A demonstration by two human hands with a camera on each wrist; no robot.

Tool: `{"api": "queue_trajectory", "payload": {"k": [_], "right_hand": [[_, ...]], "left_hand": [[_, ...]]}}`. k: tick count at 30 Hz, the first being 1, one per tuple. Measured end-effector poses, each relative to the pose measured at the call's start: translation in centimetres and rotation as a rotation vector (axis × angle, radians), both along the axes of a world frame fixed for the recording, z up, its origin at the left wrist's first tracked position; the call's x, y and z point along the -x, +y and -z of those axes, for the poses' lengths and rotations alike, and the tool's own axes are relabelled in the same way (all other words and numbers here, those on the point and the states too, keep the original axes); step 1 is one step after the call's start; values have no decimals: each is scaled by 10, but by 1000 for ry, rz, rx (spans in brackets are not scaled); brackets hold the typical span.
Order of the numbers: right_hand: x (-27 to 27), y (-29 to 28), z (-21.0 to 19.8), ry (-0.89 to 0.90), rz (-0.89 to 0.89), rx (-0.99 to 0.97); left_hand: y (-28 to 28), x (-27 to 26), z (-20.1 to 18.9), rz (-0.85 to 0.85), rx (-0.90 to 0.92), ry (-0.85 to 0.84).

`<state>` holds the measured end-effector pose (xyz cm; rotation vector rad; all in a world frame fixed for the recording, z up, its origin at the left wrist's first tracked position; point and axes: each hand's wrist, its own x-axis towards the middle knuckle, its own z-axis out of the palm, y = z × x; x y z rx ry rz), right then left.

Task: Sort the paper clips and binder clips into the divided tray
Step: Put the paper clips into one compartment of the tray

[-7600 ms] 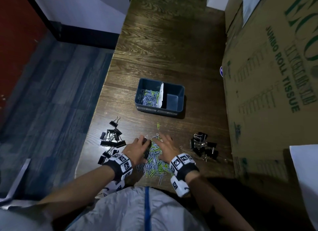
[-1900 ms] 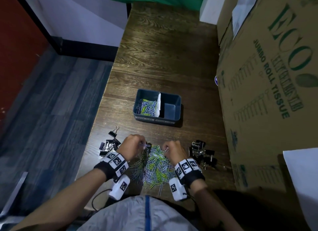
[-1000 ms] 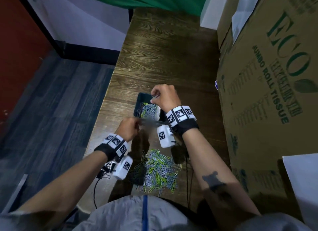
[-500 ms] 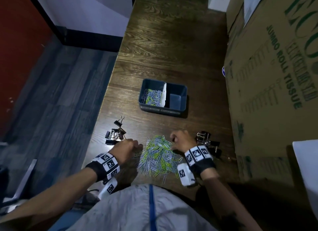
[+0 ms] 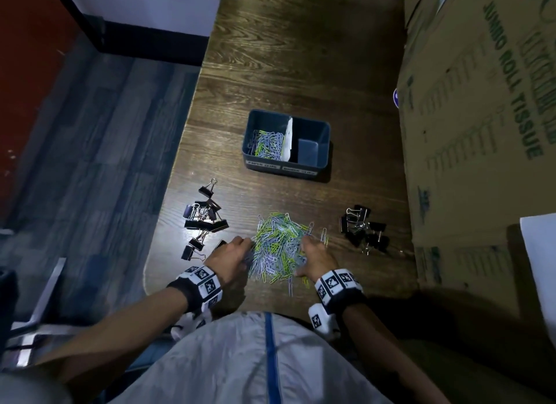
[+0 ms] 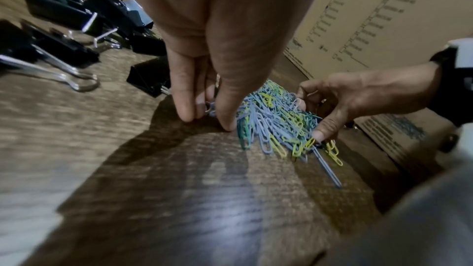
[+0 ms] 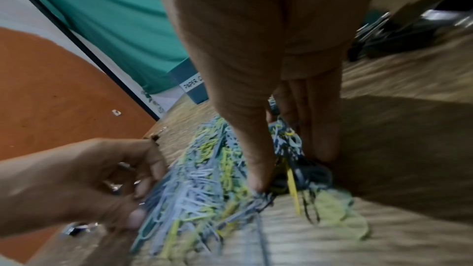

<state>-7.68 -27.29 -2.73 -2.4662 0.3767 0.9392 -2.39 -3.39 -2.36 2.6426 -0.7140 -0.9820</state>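
Observation:
A dark blue divided tray (image 5: 323, 130) stands mid-table. Its left compartment holds coloured paper clips (image 5: 267, 143); its right compartment shows only bare floor. A loose pile of paper clips (image 5: 279, 245) lies near the table's front edge. My left hand (image 5: 248, 250) pinches clips at the pile's left edge, thumb against fingertips (image 6: 185, 115) on the wood. My right hand (image 5: 302, 253) digs into the pile's right edge, with clips caught between its thumb and fingers (image 7: 325, 149). Black binder clips lie in two groups, one to the left (image 5: 204, 220) and one to the right (image 5: 364, 232).
A big cardboard box (image 5: 481, 118) walls off the table's right side. The table's left edge (image 5: 171, 199) drops to a blue-grey floor. Bare wood lies between the pile and the tray and beyond the tray.
A second ago my right hand was over the tray's left compartment and my left hand just in front of the tray. Both have come back to the pile and now pinch into its two sides.

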Motion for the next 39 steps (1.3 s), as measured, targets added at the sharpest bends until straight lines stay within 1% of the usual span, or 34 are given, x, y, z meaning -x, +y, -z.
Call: {"api": "queue_trajectory", "payload": {"k": [3,5,7,9,12,17,19,22,24,27,29,32,36,39], "right_hand": [[-5,14,2,-152,28,-40],[-8,20,4,-251,86,-52],[-10,22,5,-316,102,-41],[-6,21,6,-356,69,-27],[1,18,6,-407,9,6],[11,10,7,-427,-85,63],[13,7,6,-371,-165,39],[17,6,7,-217,-347,-29],[20,10,12,-123,-399,-53],[19,18,18,-164,-432,-36],[15,20,20,-217,-406,-25],[11,23,22,-304,-340,-23],[9,21,20,-453,-190,-25],[9,4,15,-576,-55,10]], "left_hand": [[-7,-3,2,-76,80,-15],[-12,-4,4,-106,99,-25],[-18,-5,3,-113,106,-30],[-17,-7,2,-146,115,-40],[-1,-7,1,-225,136,-42],[33,-2,3,-247,156,-56],[39,-2,2,-199,126,-69],[33,2,-4,-103,112,-115],[20,8,-8,-8,90,-88],[-1,16,-6,209,-20,-46],[-11,14,0,266,-83,-10],[-25,7,1,181,-40,14],[-34,0,-2,80,39,-70],[-30,-3,-3,54,51,-142]]}}
